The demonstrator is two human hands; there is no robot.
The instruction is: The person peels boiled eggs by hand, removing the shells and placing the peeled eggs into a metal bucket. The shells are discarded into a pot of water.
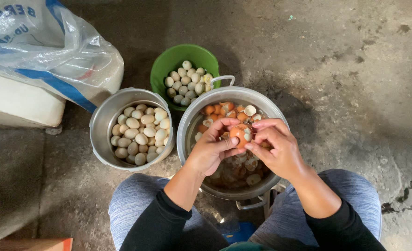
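Both hands meet over the large metal pot (192, 121) on the concrete floor (345, 83). The left hand (210, 148) and right hand (275, 146) pinch one orange egg (240, 135) between fingertips, bits of shell clinging. Beside it stand a smaller pot (101, 125) of pale eggs (141, 132) and a green bucket (168, 62).

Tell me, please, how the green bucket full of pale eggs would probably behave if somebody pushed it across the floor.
The green bucket looks like thin plastic, so it may flex. Its pale eggs are heaped near the rim, so it is probably heavy, and the top ones might roll or crack. The concrete floor looks rough, so it would likely drag rather than slide.
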